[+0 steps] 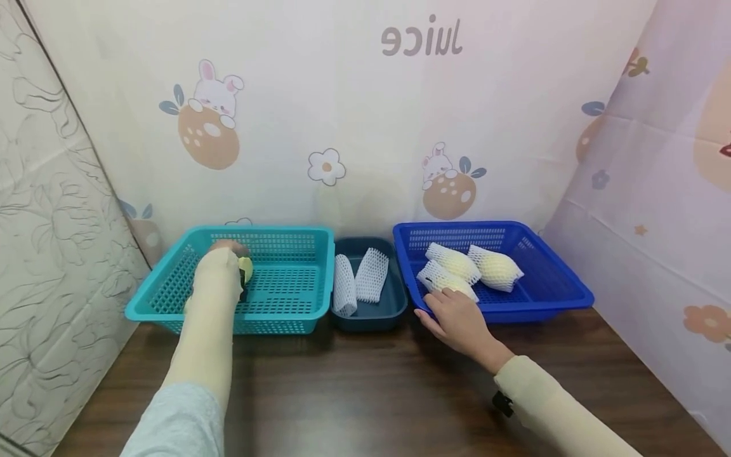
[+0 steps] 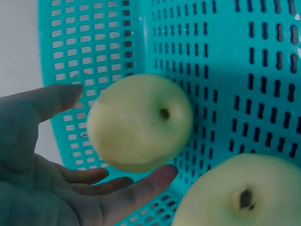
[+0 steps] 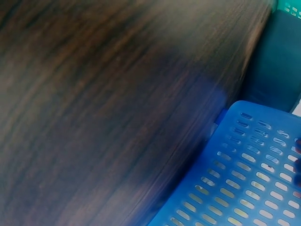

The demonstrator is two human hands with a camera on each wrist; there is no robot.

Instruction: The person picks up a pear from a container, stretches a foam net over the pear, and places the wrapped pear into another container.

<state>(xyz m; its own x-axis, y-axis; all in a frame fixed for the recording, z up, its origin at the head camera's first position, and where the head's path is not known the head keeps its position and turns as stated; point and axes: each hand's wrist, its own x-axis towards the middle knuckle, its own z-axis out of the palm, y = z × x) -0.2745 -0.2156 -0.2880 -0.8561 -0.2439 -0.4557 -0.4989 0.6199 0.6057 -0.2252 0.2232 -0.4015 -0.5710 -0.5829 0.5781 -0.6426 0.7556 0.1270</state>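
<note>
backdrop (image 1: 354, 114): pale, cartoon-printed, creased | left wall (image 1: 46, 222): white, floral-embossed | tabletop (image 1: 342, 400): dark wood grain, soft sheen

Dark wood-grain bench (image 1: 342, 393) lies below the right fingers (image 1: 442, 302). Printed cloth backdrop (image 1: 297, 95) with mirrored "Juice" lettering (image 1: 421, 39) hangs beyond them. White embossed panel (image 1: 51, 222) stands left of the left fingers (image 2: 153, 185).
</note>
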